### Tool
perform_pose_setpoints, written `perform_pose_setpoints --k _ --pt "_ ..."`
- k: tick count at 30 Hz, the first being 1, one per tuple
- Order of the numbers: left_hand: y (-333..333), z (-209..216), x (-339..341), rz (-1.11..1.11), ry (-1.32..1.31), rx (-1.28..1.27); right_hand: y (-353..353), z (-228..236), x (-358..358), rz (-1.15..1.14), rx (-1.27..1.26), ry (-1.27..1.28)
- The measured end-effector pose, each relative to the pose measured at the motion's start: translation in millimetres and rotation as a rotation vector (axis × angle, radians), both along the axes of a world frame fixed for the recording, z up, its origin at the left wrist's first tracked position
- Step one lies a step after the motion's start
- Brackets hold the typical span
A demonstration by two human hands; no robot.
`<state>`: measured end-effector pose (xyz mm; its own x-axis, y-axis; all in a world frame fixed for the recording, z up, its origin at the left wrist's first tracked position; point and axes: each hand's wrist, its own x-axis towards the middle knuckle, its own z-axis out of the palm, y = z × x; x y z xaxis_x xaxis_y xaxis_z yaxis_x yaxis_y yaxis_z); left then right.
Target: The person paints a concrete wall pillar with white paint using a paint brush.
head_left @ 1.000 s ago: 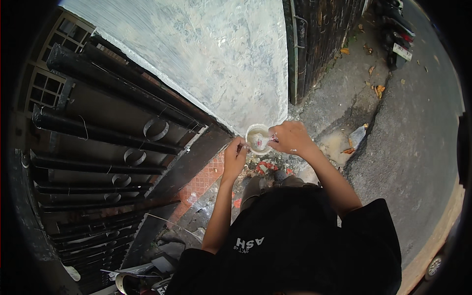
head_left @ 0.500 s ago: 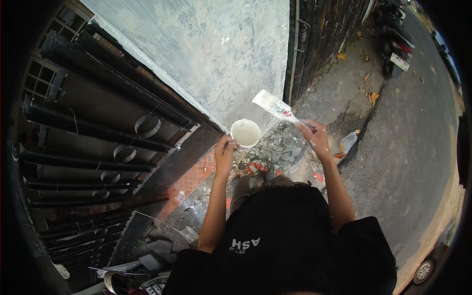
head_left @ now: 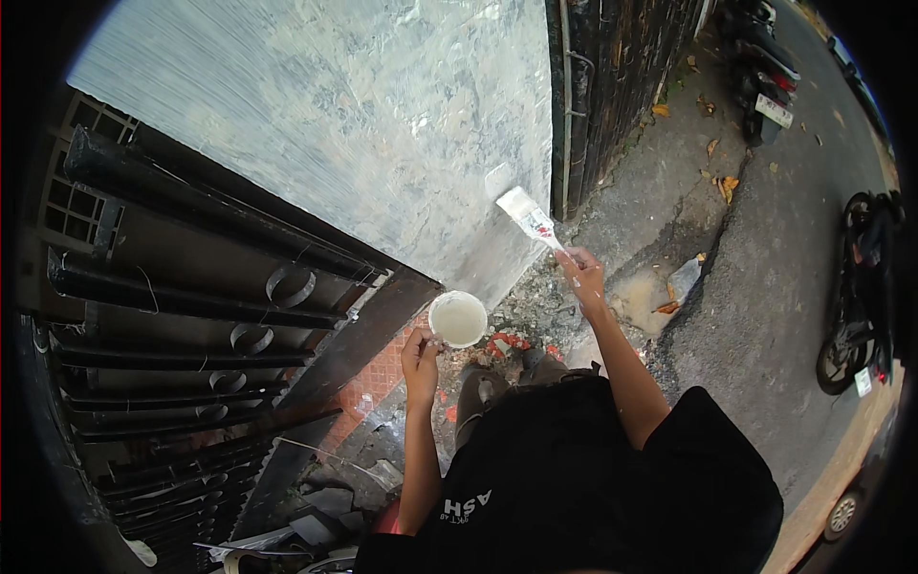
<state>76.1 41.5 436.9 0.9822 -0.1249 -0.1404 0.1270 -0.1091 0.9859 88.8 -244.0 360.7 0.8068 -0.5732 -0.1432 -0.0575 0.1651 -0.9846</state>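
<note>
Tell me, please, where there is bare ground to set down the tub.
Bare grey asphalt lies between the dark crack and the black motorcycle at far right. Crowded: beside the tub, where red scraps lie, and the lower left, where jumbled objects lie near the black fence.

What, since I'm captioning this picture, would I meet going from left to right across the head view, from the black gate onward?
Black gate, left hand, white tub, paintbrush, right hand, parked motorbike, motorbike at the far right.
</note>
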Motion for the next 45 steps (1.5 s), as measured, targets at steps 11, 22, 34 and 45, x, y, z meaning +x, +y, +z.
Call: perform_pose_setpoints --k 11,22,34,45 --pt "-5.9 8.8 -8.3 -0.024 0.057 -0.063 -8.7 -34.7 6.1 0.032 -0.289 0.077" --pt "-7.6 10.6 -17.9 -0.038 0.061 -0.060 4.9 129.6 23.4 -0.048 -0.315 -0.014" --pt "-0.4 11.1 -30.2 -0.041 0.075 -0.030 16.9 -30.0 14.9 -0.031 -0.365 0.171" --pt "12.8 7.5 -26.8 -0.018 0.067 0.008 13.2 84.3 26.9 -0.114 -0.340 0.169"
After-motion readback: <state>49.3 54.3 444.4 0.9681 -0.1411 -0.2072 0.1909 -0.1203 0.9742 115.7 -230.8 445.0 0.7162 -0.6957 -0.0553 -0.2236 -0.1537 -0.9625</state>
